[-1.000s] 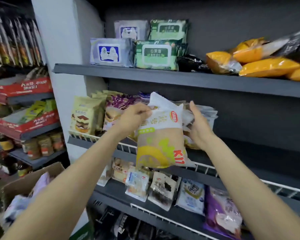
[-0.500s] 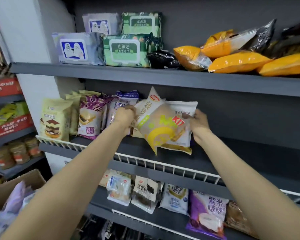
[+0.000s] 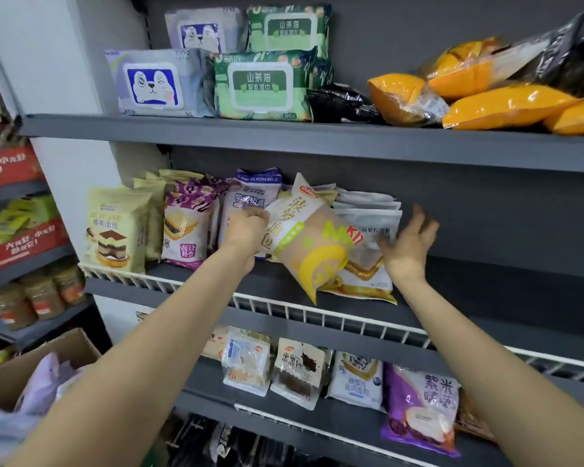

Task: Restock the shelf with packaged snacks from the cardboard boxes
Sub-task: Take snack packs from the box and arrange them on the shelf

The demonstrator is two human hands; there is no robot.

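Left hand [image 3: 245,227] grips the tilted bread packet [image 3: 312,244] by its upper left edge, right hand [image 3: 407,242] spread open against the white packets [image 3: 368,230] behind (middle shelf [image 3: 216,281]); leaning packet may topple over the wire rail [image 3: 317,311] once released.

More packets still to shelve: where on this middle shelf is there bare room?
Free: the dark grey middle shelf right of the white packets, beyond the right hand. Crowded: from the cream cake packet rightward to the left hand, which grips the tan-and-yellow bread packet.
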